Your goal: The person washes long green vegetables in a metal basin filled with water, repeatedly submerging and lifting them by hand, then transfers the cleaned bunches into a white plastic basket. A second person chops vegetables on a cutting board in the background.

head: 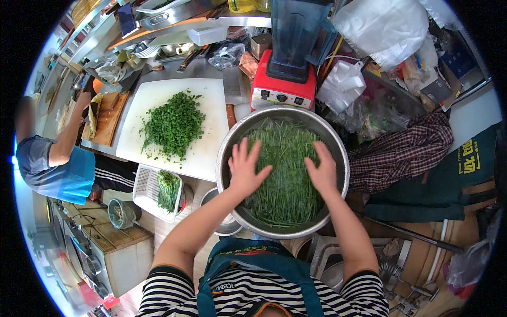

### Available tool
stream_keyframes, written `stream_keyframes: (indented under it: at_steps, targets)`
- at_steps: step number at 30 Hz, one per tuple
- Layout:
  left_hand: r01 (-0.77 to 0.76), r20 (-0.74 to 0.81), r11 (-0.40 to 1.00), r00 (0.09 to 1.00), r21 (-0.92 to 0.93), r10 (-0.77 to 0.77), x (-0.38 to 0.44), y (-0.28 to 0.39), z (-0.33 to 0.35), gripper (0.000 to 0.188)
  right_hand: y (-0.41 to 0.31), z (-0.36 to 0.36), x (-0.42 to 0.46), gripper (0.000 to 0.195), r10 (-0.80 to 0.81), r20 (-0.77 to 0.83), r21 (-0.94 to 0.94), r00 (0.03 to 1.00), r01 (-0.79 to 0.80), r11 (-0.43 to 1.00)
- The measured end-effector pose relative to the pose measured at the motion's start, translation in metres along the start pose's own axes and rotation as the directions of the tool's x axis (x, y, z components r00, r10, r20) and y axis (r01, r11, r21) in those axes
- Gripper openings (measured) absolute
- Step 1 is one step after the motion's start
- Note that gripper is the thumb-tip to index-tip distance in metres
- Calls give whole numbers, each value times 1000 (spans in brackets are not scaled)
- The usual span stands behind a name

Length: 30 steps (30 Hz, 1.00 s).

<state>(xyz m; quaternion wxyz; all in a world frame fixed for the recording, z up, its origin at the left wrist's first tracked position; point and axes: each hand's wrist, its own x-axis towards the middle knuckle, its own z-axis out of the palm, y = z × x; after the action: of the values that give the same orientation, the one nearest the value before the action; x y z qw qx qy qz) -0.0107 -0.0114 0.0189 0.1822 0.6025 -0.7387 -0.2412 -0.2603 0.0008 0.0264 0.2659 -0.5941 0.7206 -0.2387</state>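
Note:
Long green chives [283, 178] lie in water inside a large round metal basin [342, 174] in front of me. Over the basin's left part is my left hand [246, 168], its fingers spread and nothing in it. On the opposite side my right hand [321, 170] has its thumb and fingers apart, also holding nothing. Both palms face down at the chives; whether they touch the water I cannot tell. To the left, a heap of chopped greens [174, 125] covers the middle of a white cutting board [210, 154].
A red-based blender [283, 89] stands just beyond the basin. A knife's wooden handle [231, 115] lies between board and basin. Below the board, a white plastic basket [148, 190] holds more chives. At far left a person [59, 158] works at a wooden board [105, 123].

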Motion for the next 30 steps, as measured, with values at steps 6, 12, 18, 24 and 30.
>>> stream_keyframes:
  at_steps: [6, 12, 18, 24, 30]
  targets:
    - [712, 594, 306, 698, -632, -399, 48, -33, -16, 72, 42, -2, 47, 109, 399, 410, 223, 820, -515, 828]
    - [799, 799, 235, 589, -553, -122, 77, -38, 22, 74, 61, 44, 80, 98, 201, 675, 427, 710, -598, 679]
    - [791, 814, 231, 581, -567, 8, 82, -7, 33, 58, 12, 49, 75, 83, -46, 691, 602, 721, -540, 588]
    - [782, 798, 308, 594, -542, -106, 84, -15, 43, 49, 13, 68, 70, 95, -29, 435, 609, 900, -271, 745]
    - [408, 434, 353, 901, -842, -4, 70, -7, 43, 65, 2, 62, 55, 96, -126, 267, 650, 955, -83, 756]
